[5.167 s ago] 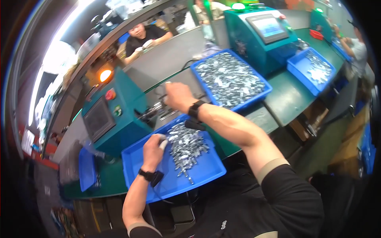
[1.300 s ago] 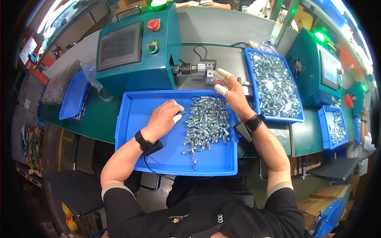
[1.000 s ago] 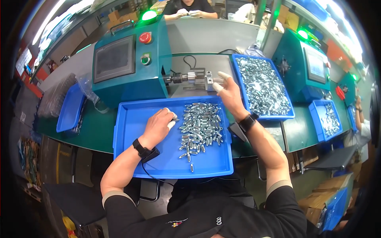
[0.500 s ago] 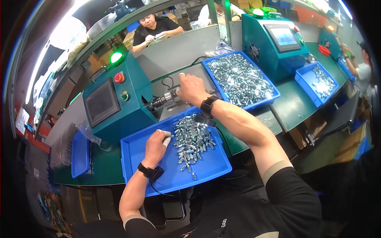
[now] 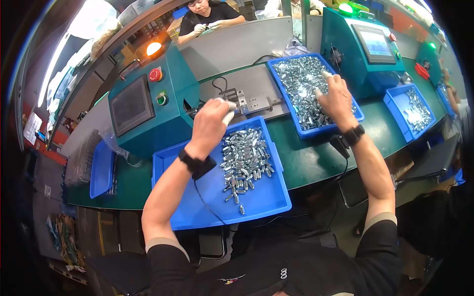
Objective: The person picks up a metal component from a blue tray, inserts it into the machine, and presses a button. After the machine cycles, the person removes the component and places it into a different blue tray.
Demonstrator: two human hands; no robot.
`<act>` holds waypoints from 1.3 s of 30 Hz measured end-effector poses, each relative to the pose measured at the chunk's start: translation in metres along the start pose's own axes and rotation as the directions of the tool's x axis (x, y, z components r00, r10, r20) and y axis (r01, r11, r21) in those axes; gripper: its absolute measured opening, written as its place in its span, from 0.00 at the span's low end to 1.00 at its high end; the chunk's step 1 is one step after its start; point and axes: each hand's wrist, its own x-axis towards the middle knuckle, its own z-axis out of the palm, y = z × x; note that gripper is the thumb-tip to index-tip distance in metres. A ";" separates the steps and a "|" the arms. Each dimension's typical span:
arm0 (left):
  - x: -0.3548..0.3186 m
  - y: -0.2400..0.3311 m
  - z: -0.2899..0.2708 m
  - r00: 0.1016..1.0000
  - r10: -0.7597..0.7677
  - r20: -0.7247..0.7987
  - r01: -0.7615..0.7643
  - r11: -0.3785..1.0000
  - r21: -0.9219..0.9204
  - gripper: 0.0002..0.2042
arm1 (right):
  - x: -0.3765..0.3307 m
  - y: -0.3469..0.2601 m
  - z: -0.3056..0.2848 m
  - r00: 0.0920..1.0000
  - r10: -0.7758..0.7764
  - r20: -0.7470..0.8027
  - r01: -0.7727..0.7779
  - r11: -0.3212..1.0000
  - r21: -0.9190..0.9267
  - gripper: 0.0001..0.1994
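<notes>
My left hand (image 5: pixel 208 124) is raised at the spindle end of the green machine (image 5: pixel 173 98), its white-capped fingertips pinched together. Whatever they hold, if anything, is hidden. Beside those fingertips sits a metal fixture (image 5: pixel 254 102) on a steel plate. Over at the right, my right hand (image 5: pixel 336 101) reaches into a blue tray (image 5: pixel 358 117) heaped with small shiny metal parts (image 5: pixel 301 81). Its thumb and finger, also white-capped, are spread apart just over the heap. In front of me a wider blue tray (image 5: pixel 197 217) carries a smaller pile of metal parts (image 5: pixel 247 158).
An orange lamp (image 5: pixel 154 48) glows on the machine, near a red button (image 5: pixel 155 74) and a dark screen (image 5: pixel 132 106). A second green machine (image 5: pixel 355 54) stands at the far right. Behind a grey partition (image 5: pixel 242 47) a person (image 5: pixel 210 19) handles something small. Cables hang from both my wristbands.
My left hand rose from the near tray to the spindle. The right hand left the spindle and went right to the heaped tray. The near machine's lamp turned from green to orange.
</notes>
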 end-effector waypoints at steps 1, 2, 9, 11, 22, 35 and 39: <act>0.011 -0.006 0.004 1.000 0.009 0.005 -0.009 0.999 0.034 0.08 | -0.011 -0.008 -0.006 0.999 -0.011 -0.041 0.013 0.999 0.046 0.26; 0.021 -0.011 0.011 1.000 0.023 0.008 -0.023 0.998 0.064 0.07 | -0.022 -0.012 -0.011 0.996 -0.019 -0.087 0.027 0.996 0.087 0.26; 0.047 -0.031 0.046 0.995 0.029 0.097 -0.043 0.990 0.137 0.05 | -0.092 -0.060 -0.020 0.994 -0.108 -0.005 0.096 0.861 0.500 0.25; 0.051 -0.033 0.048 0.991 0.059 0.123 -0.080 0.982 0.169 0.06 | -0.093 -0.065 -0.025 0.987 -0.054 0.149 -0.045 0.808 0.588 0.24; 0.051 -0.047 0.046 0.963 0.174 0.207 -0.219 0.951 0.219 0.11 | -0.064 -0.098 -0.001 0.986 -0.142 0.087 0.051 0.752 0.657 0.21; 0.039 -0.045 0.051 0.949 0.246 0.198 -0.296 0.913 0.282 0.09 | -0.037 -0.130 0.012 0.941 -0.113 0.319 -0.142 0.723 0.676 0.23; 0.040 -0.044 0.046 0.945 0.255 0.203 -0.304 0.916 0.261 0.08 | -0.027 -0.135 0.034 0.915 -0.105 0.389 -0.246 0.618 0.747 0.28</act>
